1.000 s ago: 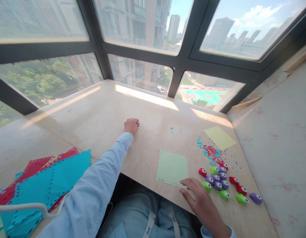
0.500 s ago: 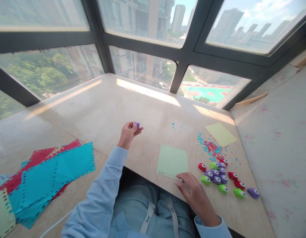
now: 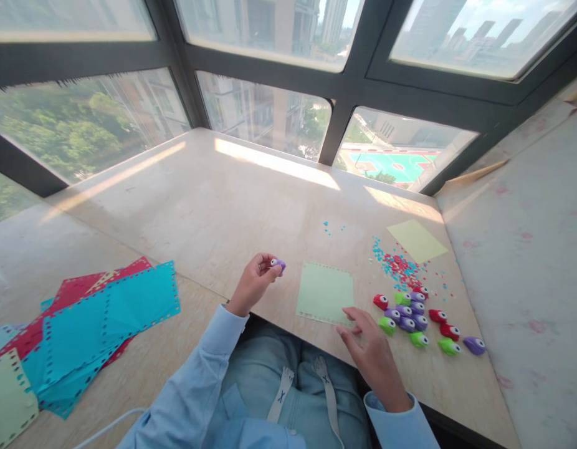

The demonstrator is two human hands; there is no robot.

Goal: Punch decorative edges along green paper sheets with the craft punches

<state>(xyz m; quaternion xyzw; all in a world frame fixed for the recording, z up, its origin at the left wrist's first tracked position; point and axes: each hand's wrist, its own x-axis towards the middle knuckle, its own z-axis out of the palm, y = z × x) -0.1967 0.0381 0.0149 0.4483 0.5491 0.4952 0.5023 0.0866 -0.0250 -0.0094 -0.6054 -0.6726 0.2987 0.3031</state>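
Between the thumb and fingers of my left hand (image 3: 255, 284) is a small purple paper punch (image 3: 279, 266), held above the table left of a pale green sheet (image 3: 324, 292). Punched holes run along the sheet's top and bottom edges. My right hand (image 3: 370, 343) hovers over or rests at the sheet's lower right corner; its fingers are apart and nothing is in them. Whether its fingertips touch the paper I cannot tell. Several red, green and purple paper punches (image 3: 403, 310) lie to the right of that hand.
Punched blue and red sheets (image 3: 111, 318) overlap at the left, near a white cable (image 3: 111, 427). Red and blue paper bits (image 3: 400, 269) are scattered at the right, beside a yellowish sheet (image 3: 417, 241). Windows and a papered wall (image 3: 526, 280) border the table (image 3: 199, 206).
My left hand has come right and closer to me with the purple paper punch, towards the pale green sheet. My right hand has shifted slightly, its fingers still apart.
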